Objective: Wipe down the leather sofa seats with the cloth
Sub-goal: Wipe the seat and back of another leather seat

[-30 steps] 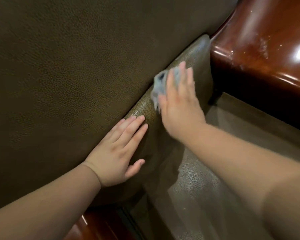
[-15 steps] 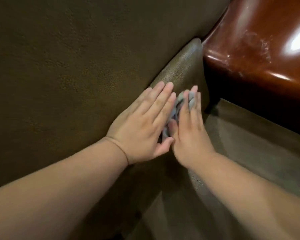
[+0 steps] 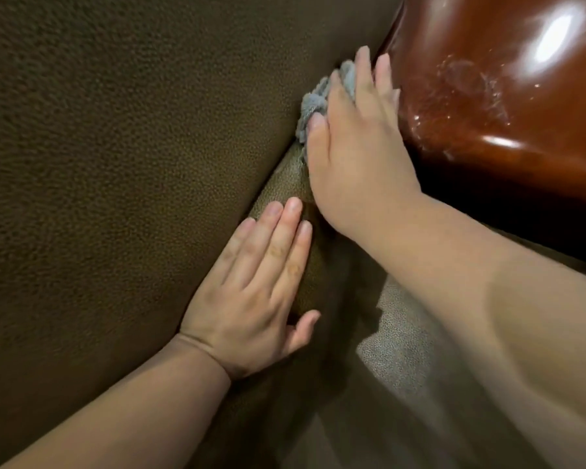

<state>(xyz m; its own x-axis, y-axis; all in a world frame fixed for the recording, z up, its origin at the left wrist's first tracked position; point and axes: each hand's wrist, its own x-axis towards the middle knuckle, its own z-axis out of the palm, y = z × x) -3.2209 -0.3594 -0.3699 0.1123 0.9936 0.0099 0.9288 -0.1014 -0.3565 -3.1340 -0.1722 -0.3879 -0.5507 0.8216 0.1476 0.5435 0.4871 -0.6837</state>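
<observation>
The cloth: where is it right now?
In the head view, upper right of centre: the grey cloth is under the right hand, pressed on the sofa cushion's far end beside the glossy wooden armrest.

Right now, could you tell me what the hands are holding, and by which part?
The right hand presses the bunched grey cloth flat under its fingers; the left hand holds nothing.

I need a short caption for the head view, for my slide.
Right hand presses grey cloth along sofa cushion; left hand rests flat.
</observation>
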